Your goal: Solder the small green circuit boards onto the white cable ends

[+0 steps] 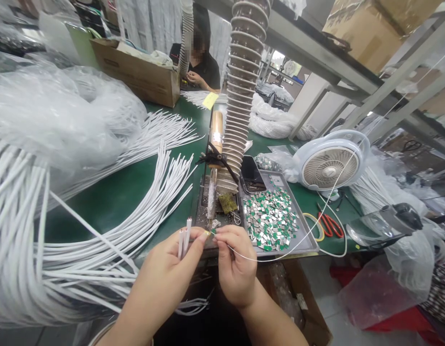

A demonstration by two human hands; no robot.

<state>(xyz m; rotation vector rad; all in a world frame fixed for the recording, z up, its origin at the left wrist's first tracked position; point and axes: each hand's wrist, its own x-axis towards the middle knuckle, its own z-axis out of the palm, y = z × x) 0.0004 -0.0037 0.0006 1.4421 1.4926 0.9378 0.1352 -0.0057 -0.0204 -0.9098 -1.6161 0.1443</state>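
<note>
My left hand (168,274) grips a few white cables (184,242) whose cut ends point upward. My right hand (236,264) pinches a thin white wire (276,254) that runs off to the right across the bench. A tiny green piece (212,231) shows between my fingertips, and the hands nearly touch there. Just beyond my right hand is a grey metal tray (305,226) heaped with small green-and-silver tabs (270,218). A large bundle of white cables (64,259) lies to the left of my left hand.
A wood-handled tool (217,132) with a black strap stands beyond my hands, beside a white ribbed duct (240,81). A white fan (330,161), red-handled scissors (330,226), a black phone (253,173) and plastic bags (53,115) occupy the green bench. A co-worker (200,67) sits opposite.
</note>
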